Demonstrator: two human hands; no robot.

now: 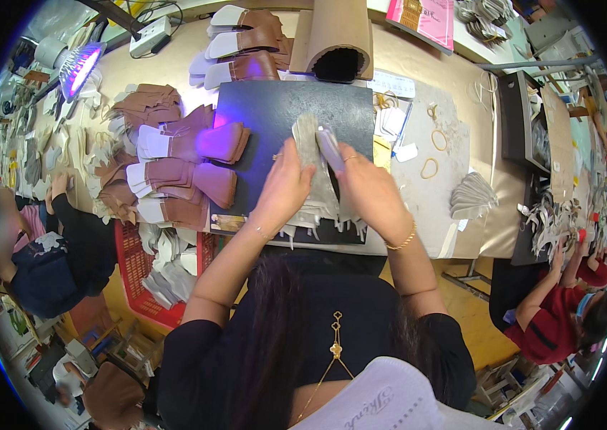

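My left hand (282, 185) is closed on a bundle of thin grey leather-like pieces (307, 136) over a dark board. In my right hand (373, 193) is a narrow pale-grey piece (329, 147), gripped beside that bundle; its exact shape is blurred. More grey pieces (318, 213) with narrow tails lie under and between my hands, at the near edge of the dark board (267, 107). Some fingertips of both hands are hidden behind the pieces.
Stacks of brown and white leather pieces (217, 143) lie to the left, with a lit lamp (81, 72) beyond. A large cardboard roll (343, 39) stands behind. Rubber bands (430, 168) and a fanned grey stack (473, 196) lie right. A red basket (128, 269) sits below left. People work on both sides.
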